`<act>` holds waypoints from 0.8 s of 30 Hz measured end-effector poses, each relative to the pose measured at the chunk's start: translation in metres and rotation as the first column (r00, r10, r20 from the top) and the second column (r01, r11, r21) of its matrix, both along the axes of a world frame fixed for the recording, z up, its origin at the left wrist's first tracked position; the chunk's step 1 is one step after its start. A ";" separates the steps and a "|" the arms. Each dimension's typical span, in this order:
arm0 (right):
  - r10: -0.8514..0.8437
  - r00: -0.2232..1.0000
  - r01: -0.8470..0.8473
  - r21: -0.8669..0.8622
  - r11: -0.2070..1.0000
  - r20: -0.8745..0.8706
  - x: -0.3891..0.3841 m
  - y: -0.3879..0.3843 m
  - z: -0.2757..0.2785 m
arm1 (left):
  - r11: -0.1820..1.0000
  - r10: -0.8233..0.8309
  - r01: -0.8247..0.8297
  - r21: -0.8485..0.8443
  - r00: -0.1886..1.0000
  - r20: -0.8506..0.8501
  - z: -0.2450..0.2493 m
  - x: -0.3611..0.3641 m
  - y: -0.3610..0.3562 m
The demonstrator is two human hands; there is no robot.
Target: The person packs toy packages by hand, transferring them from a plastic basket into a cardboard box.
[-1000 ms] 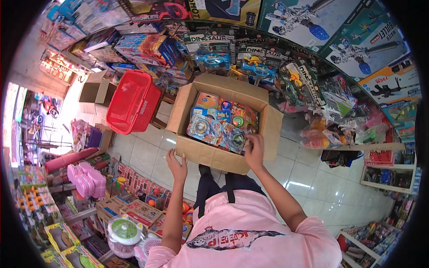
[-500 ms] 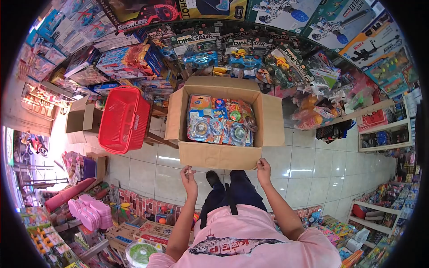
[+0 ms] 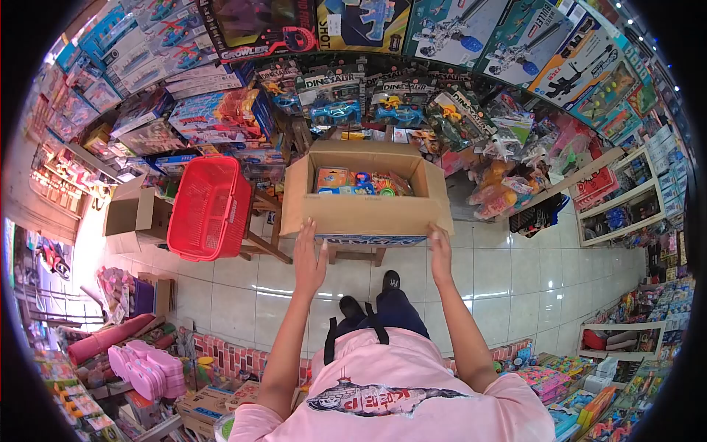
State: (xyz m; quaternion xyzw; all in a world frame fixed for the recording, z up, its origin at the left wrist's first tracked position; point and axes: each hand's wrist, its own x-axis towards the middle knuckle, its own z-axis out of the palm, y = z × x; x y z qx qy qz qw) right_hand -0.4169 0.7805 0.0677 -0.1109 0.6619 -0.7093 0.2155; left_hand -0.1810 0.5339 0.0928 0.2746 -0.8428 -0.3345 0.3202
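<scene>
Straight ahead at twelve o'clock, the cardboard box of toys (image 3: pixel 366 214) lies with its long side running nine to three. The left hand (image 3: pixel 309 258), fingers spread, lies flat on its near wall. The right hand (image 3: pixel 440 254), fingers together, rests against the three-o'clock bottom corner, equally near. A red basket (image 3: pixel 210 206) sits at ten.

Showing plain brown across the cardboard box (image 3: pixel 366 214), glowing solid red on the basket (image 3: pixel 210 210), mixing blue, orange and green on the toy packs (image 3: pixel 353 182), carrying pale pink with a dark printed graphic on the shirt (image 3: pixel 412 353).

"DINOSAUR" on toy packs (image 3: pixel 329 92)
</scene>
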 end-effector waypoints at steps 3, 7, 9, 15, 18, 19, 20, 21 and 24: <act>0.268 0.653 0.113 0.440 0.891 -0.708 0.000 -0.018 -0.006 | 0.986 -0.008 0.059 -0.157 0.952 0.305 -0.023 -0.009 -0.020; 0.520 0.563 0.164 0.704 0.691 -0.642 0.012 -0.026 -0.016 | 0.964 0.035 0.091 -0.251 0.888 0.459 -0.042 -0.012 -0.025; 0.532 0.563 0.183 0.723 0.666 -0.633 0.014 -0.030 -0.020 | 0.960 0.046 0.088 -0.266 0.888 0.458 -0.045 -0.011 -0.027; 0.448 0.622 0.158 0.664 0.731 -0.642 0.001 -0.027 -0.037 | 0.969 0.064 0.032 -0.246 0.926 0.371 -0.041 -0.016 -0.019; 0.037 0.731 0.451 0.523 0.723 -0.681 -0.009 -0.021 -0.073 | 0.962 0.098 -0.018 -0.272 0.954 0.284 -0.032 -0.008 -0.011; -0.225 0.901 0.398 0.498 0.771 -0.371 -0.016 -0.019 -0.084 | 0.964 0.147 -0.078 -0.256 0.954 0.263 -0.026 -0.003 -0.007; -0.420 0.907 0.365 0.450 0.815 0.026 -0.021 -0.015 -0.095 | 0.962 0.194 -0.136 -0.237 0.950 0.246 -0.023 0.001 -0.003; -0.422 0.906 0.365 0.450 0.815 0.028 -0.020 -0.011 -0.084 | 0.962 0.193 -0.133 -0.238 0.949 0.248 -0.025 0.004 -0.002; -0.264 0.887 0.246 0.097 0.964 0.378 -0.014 -0.003 -0.026 | 0.947 0.312 -0.322 -0.011 0.906 0.286 -0.055 0.011 -0.015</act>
